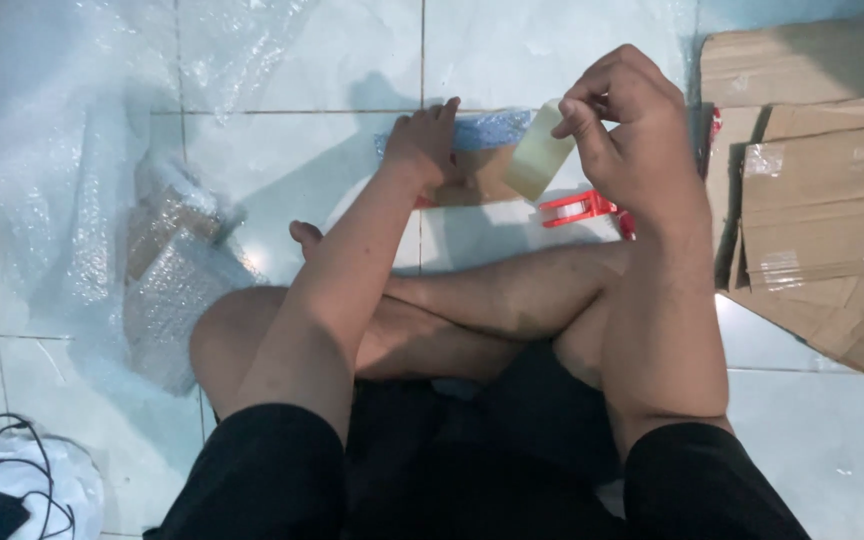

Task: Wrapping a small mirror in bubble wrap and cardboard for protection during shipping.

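Seated cross-legged on pale tiles, the person's right hand (624,120) pinches a translucent yellowish tape strip (539,152) above a red plastic tape dispenser (580,207), left hand (422,140) pressing flat on a brown cardboard parcel wrapped in blue bubble wrap (482,150) beyond.

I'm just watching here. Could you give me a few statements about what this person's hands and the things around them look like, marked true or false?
1. The right hand pinches a strip of clear tape. True.
2. The left hand is raised in the air. False: it presses down on a small package on the floor.
3. Flattened cardboard lies to the right. True.
4. The tape dispenser is blue. False: it is red.
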